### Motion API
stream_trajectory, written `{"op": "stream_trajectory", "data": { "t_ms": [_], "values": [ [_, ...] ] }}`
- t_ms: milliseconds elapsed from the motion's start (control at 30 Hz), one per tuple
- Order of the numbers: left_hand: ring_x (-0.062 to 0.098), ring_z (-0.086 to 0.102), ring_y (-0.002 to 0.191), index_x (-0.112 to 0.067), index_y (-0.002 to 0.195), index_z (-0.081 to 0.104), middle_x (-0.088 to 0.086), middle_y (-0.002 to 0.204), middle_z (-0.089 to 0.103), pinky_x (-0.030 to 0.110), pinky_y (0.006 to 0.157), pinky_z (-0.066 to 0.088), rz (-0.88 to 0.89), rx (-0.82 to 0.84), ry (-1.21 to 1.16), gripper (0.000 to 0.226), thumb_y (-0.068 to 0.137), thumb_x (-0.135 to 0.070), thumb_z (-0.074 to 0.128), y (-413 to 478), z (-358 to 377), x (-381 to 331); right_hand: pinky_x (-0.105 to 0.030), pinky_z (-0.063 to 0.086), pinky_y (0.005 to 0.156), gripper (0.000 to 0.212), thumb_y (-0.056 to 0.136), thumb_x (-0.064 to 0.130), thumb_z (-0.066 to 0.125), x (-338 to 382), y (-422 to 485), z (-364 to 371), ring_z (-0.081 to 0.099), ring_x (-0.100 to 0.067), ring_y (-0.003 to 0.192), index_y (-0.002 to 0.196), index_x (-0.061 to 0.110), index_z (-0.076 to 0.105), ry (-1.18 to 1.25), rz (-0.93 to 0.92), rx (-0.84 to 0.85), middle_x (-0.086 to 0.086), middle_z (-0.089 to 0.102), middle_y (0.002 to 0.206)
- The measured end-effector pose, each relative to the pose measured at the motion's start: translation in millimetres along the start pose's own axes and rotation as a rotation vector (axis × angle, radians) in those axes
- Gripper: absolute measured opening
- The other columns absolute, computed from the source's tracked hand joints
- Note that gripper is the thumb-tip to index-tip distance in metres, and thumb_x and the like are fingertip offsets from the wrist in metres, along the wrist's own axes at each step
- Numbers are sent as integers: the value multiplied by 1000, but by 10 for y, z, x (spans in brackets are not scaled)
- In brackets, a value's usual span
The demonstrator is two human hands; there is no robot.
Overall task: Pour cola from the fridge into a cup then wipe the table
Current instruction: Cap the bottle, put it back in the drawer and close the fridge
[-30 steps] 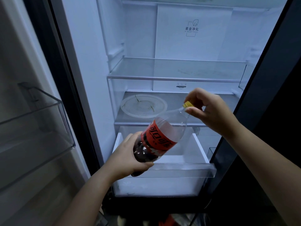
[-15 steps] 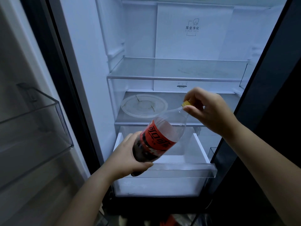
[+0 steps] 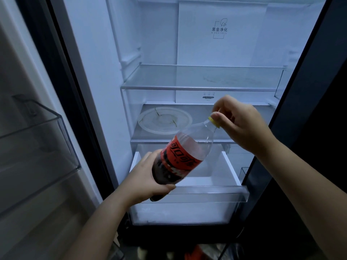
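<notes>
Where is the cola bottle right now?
In the head view the cola bottle is mid-frame, tilted before the open fridge: the left hand holds its bottom and the right hand pinches its yellow cap.

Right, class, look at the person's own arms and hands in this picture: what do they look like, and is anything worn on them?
Both are bare. The left hand and right hand wear no gloves, and no ring shows. The left forearm and right forearm show no sleeve, watch or bracelet as far as the frame reaches.
</notes>
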State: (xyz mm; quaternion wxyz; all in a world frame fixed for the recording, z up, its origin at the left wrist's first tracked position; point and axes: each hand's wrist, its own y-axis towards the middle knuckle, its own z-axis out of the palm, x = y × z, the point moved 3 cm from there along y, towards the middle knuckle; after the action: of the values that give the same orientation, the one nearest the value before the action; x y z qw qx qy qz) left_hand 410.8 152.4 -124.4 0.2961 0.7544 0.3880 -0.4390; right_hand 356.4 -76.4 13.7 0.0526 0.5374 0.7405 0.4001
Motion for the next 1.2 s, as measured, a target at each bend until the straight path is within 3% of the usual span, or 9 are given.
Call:
{"op": "stream_trajectory", "data": {
  "t_ms": [100, 267, 400, 567, 700, 833, 967, 1067, 1200],
  "values": [
    [15, 57, 59, -43, 114, 51, -2, 103, 53, 27, 49, 46, 1, 15, -4, 70, 53, -22, 78, -8, -9, 8, -28, 39, 56, 34, 88, 48, 55, -16, 25, -7, 49, -18, 57, 88, 14, 55, 21, -50, 65, -3, 58, 65],
    [6, 60, 75, -52, 116, 48, -23, 100, 49, 18, 51, 45, 24, -12, 92, 75, 51, -33, 78, -35, -37, -12, -26, 33, 52, 24, 90, 36, 51, -12, 56, 26, 42, -14, 53, 73, 21, 42, -87, 30, 73, 3, 50, 55],
    [18, 58, 63, -45, 115, 51, -10, 106, 50, 27, 45, 45, 6, 12, 37, 71, 52, -26, 78, -24, -10, -2, -32, 35, 51, 33, 89, 37, 43, -17, 50, 57, 45, -22, 53, 67, 12, 39, -187, 216, -13, -7, 56, 56],
    [13, 65, 77, -49, 115, 51, -10, 104, 54, 44, 56, 57, 11, -17, 51, 72, 51, -28, 78, -43, -58, -12, -32, 37, 54, 40, 88, 54, 45, 100, 32, 50, 47, -18, 54, 85, 15, 55, -142, 7, 11, 2, 55, 60],
    [20, 60, 62, -47, 114, 52, -5, 107, 51, 37, 44, 50, -5, 3, 7, 71, 53, -22, 77, -33, -33, -3, -35, 38, 53, 26, 91, 36, 55, 53, 13, 37, 41, -22, 53, 79, 13, 49, -181, -31, -23, 1, 47, 56],
    [17, 57, 62, -47, 113, 51, -10, 106, 51, 29, 45, 46, -3, 13, 41, 69, 52, -25, 77, -40, -24, -28, -34, 37, 52, 26, 89, 38, 45, 37, -7, 42, 41, -18, 50, 74, 17, 44, -258, 42, -20, 5, 42, 51],
    [12, 57, 71, -54, 119, 42, -25, 107, 46, 25, 46, 43, 39, -68, 246, 80, 49, -38, 77, -14, -60, -86, -37, 44, 72, 29, 95, 31, 47, 88, -146, 12, 57, -29, 86, 101, 8, 62, -447, -171, -48, -8, 63, 94],
    [11, 57, 78, -50, 123, 39, -27, 113, 48, 29, 60, 49, 60, -104, 362, 85, 48, -44, 77, 34, -103, -99, -39, 38, 99, 54, 90, 50, 50, 52, -331, 85, 51, -27, 120, 130, 14, 53, -508, -343, 158, -7, 56, 131],
    [5, 55, 104, -47, 126, 41, -26, 117, 50, 35, 85, 50, 115, -40, 553, 84, 49, -53, 71, 125, -101, -123, -52, 19, 114, 81, 77, 63, 53, -92, -603, 313, 41, -25, 134, 143, 18, 38, -610, -255, 361, -5, 47, 143]
  ]
}}
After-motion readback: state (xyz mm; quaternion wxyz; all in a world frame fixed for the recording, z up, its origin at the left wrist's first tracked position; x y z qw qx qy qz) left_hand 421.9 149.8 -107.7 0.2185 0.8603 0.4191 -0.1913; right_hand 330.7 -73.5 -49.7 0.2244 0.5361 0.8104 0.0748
